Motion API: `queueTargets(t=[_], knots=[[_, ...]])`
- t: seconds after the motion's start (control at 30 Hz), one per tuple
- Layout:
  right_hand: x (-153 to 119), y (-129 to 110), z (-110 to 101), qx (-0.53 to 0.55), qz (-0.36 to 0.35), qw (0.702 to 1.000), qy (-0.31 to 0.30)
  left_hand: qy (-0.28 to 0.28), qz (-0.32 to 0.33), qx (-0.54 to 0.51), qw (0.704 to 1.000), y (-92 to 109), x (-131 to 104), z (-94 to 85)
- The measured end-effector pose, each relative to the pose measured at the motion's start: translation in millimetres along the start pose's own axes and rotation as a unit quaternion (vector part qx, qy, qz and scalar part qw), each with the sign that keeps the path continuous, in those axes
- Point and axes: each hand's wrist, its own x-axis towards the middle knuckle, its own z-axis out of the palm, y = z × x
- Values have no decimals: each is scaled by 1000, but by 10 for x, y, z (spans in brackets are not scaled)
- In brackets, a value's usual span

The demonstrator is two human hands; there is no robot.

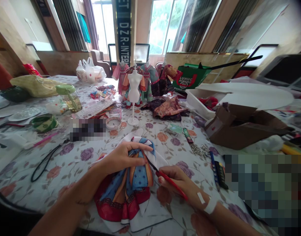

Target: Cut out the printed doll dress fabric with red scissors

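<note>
Between the hands, in the head view, lies a blue, orange and red patterned cloth, softly pleated. The left hand spreads its fingers on it, probably to steady it (whether they pinch, I cannot tell). The right hand grips slim red-handled scissors, seemingly angled for control. Beyond both stands a smooth white plastic dress form.
</note>
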Motion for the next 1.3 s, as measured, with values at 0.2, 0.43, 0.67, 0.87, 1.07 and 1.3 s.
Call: queueTargets(t=[0.2,0.43,0.67,0.87,1.07,1.3], knots=[[12,32,-4,29,12,1000,-1,30,6,-13,999,-25,21,-32],[26,70,-24,33,10,999,0,70,12,-61,996,-141,74,-6],[60,153,-66,48,-7,999,-2,28,-79,-220,972,-189,79,-36],[35,95,-42,7,3,1000,4,74,-60,-301,949,-224,145,-18],[43,102,-43,0,8,1000,-6,14,-62,-346,936,-123,74,-27],[38,95,-44,1,13,1000,-9,31,-36,-267,962,-156,70,-96]])
